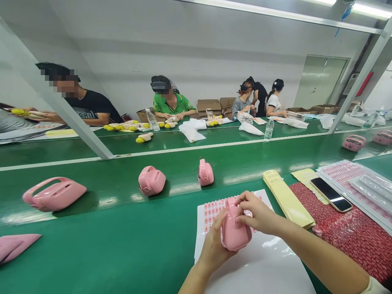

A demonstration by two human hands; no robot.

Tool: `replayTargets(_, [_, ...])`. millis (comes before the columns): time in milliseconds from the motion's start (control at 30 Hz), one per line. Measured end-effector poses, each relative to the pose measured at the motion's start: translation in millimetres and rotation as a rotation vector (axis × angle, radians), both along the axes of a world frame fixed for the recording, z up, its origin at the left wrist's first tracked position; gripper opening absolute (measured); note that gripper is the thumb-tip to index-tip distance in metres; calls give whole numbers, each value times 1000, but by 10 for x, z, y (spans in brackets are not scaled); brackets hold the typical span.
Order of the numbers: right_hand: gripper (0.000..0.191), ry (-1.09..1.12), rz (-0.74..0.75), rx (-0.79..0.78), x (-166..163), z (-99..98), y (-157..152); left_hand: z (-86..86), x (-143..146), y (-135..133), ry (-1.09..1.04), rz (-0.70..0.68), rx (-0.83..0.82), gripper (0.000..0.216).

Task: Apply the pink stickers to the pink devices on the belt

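Observation:
My left hand [216, 245] is wrapped round a small pink plastic device with a top handle [235, 234], possibly a portable speaker. It is held tilted above a sheet of red-and-white stickers [211, 212] with a bare white lower part. My right hand [255, 214] is closed against the upper part of the same device, thumb and fingers curled near its handle. Whether something small sits under those fingertips is hidden.
Similar pink devices stand on the green belt [122, 175]. To my right are a yellow paper stack [286, 200], red bubble wrap [352, 241], a phone [330, 194] and bagged sticker sheets [364, 183]. Metal posts rise beyond; several people work at the far table.

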State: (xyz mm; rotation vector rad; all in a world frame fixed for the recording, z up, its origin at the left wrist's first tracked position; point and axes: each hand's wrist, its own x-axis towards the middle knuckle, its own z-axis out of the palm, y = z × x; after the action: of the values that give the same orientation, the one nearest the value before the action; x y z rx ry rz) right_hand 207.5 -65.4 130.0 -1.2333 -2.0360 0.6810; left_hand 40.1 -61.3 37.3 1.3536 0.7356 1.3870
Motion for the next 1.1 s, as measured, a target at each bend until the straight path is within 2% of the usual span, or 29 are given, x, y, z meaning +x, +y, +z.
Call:
replayTargets(167, [12, -101, 36, 213, -16, -1, -37, -26, -13, 8, 102, 23, 61, 72])
replayTargets(300, [15, -148, 14, 398, -35, -66, -23, -129, -21, 42, 52, 42, 67, 70])
replayTargets(367, [16, -157, 11, 501, -34, -109, -24, -205, -18, 61, 161, 66, 185, 73])
replayTargets(467, [10, -180, 30, 631, -23, -174, -72, -288, -3, 78, 418, 122, 451, 83])
replayTargets(567, [18, -256, 28, 672, -16, -235, -159, -288, 14, 75, 506, 173, 564, 83])
replayTargets(667, [41, -295, 1, 563, -10, -282, -213, -212, 20, 60, 519, 193, 598, 80])
replayTargets(733, [64, -243, -25, 393, -10, -293, -207, -142, 15, 44, 528, 192, 626, 80])
replayTargets(800, [78, -141, -52, 195, -24, -293, -179, -78, 7, 26, 549, 189, 657, 80])
replayTargets(900, [69, 31, -71, -17, -97, -304, -143, -30, -4, 5, 569, 204, 700, 82])
replayTargets(1000, [53, 154, -104, -50, -208, -351, -136, -48, -2, 5, 573, 204, 695, 83])
replayTargets(1100, [44, 254, -170, -58, -271, -396, -96, -93, 10, 18, 578, 196, 680, 84])
